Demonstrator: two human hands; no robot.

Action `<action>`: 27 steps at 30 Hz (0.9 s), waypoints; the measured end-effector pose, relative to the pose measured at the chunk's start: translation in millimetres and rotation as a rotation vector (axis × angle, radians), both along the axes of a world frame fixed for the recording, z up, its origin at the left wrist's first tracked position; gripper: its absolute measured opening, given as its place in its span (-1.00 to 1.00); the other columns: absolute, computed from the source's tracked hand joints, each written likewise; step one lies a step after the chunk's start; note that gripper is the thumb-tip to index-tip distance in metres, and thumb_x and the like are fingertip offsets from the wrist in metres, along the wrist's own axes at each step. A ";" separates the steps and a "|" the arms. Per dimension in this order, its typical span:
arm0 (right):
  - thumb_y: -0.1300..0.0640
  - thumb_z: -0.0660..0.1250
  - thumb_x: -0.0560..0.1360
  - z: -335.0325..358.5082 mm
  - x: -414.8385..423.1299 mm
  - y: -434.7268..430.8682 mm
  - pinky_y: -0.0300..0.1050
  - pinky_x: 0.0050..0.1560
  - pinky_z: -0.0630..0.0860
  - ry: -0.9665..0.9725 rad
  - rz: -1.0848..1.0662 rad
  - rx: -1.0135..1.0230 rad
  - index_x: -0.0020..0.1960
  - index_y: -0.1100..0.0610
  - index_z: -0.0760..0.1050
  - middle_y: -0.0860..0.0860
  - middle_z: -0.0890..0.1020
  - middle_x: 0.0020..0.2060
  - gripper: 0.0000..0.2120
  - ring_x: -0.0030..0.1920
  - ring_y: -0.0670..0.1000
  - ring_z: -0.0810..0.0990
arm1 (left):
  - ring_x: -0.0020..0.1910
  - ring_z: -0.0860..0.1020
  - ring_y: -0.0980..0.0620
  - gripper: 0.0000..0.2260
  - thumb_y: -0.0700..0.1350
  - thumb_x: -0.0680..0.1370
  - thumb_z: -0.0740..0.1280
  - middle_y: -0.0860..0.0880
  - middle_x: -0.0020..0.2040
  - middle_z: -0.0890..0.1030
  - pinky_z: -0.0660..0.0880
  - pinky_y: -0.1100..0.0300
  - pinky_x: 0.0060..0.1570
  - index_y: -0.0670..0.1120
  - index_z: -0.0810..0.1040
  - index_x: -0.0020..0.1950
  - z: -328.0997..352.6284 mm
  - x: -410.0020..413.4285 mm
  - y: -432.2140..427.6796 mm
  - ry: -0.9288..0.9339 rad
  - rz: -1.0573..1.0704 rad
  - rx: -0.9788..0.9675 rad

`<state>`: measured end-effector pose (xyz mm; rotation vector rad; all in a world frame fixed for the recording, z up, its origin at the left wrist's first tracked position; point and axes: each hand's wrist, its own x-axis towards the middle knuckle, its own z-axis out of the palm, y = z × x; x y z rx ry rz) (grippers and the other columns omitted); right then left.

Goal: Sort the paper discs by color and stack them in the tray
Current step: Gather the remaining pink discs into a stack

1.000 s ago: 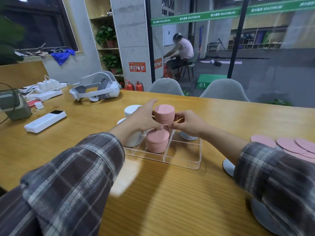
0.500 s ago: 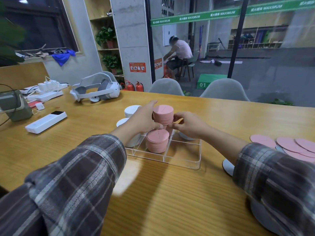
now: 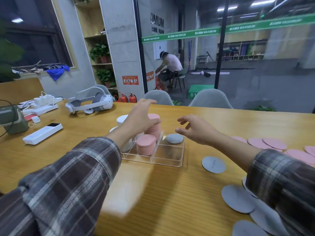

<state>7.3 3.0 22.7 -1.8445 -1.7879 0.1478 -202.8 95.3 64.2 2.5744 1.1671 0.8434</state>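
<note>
Grips the taller pink stack (image 3: 155,124) with the left hand (image 3: 140,117), fingers curled round its side and thumb lifted clear; probably steadies the column so that it does not topple in its far compartment of the clear tray (image 3: 170,163). Hovers the right hand (image 3: 196,129) just above the tray's far right corner, fingers spread and loosely bent, pinching nothing, apart from every disc.

Finds a shorter pink stack (image 3: 146,145) in the compartment nearer the body, just in front of the taller one; splits pink across two cells, seemingly because a single column would stand too high. Finds a low grey stack (image 3: 174,138) in the far right cell. Hides much of the white stacks (image 3: 121,119) behind the left wrist; cannot tell whether both stand inside the tray.

Leaves loose pink discs (image 3: 265,143) fanned on the surface (image 3: 170,193) at the far right, and loose grey discs (image 3: 214,164) nearer the right sleeve, well apart from the tray. Suggests a task partly done, with pink and grey yet to gather. Calls next, at a guess, for the free hand to reach right for more discs, one colour at a time, minding the tall column, which looks easy to knock.
</note>
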 end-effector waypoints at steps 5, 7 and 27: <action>-0.11 0.39 0.55 6.4 31.4 -47.7 -0.09 0.09 0.51 -0.015 -0.057 0.026 0.36 0.05 0.50 0.00 0.57 0.18 -0.56 0.05 0.00 0.59 | 0.32 0.49 0.00 -0.43 0.03 0.48 0.58 -0.03 0.41 0.51 0.42 0.15 0.31 -0.03 0.52 0.45 2.0 43.1 -30.0 0.010 -0.138 0.026; -0.12 0.40 0.54 5.1 48.3 -67.8 -0.08 0.10 0.51 -0.022 -0.082 0.028 0.35 0.04 0.51 -0.01 0.58 0.17 -0.57 0.03 -0.01 0.59 | 0.35 0.49 -0.02 -0.46 0.03 0.47 0.59 -0.05 0.37 0.53 0.45 0.03 0.38 -0.04 0.56 0.41 -2.0 64.9 -43.7 0.022 -0.198 0.012; 0.12 0.48 0.50 -67.1 171.5 -234.9 -0.48 0.00 0.40 0.000 -0.305 0.105 0.19 0.17 0.62 0.03 0.62 -0.01 -0.72 0.00 -0.06 0.56 | -0.02 0.60 0.07 -0.43 0.39 0.36 0.46 0.06 0.01 0.66 0.58 0.06 0.01 -0.02 0.68 0.14 -106.9 236.3 -154.8 0.155 -0.529 -0.122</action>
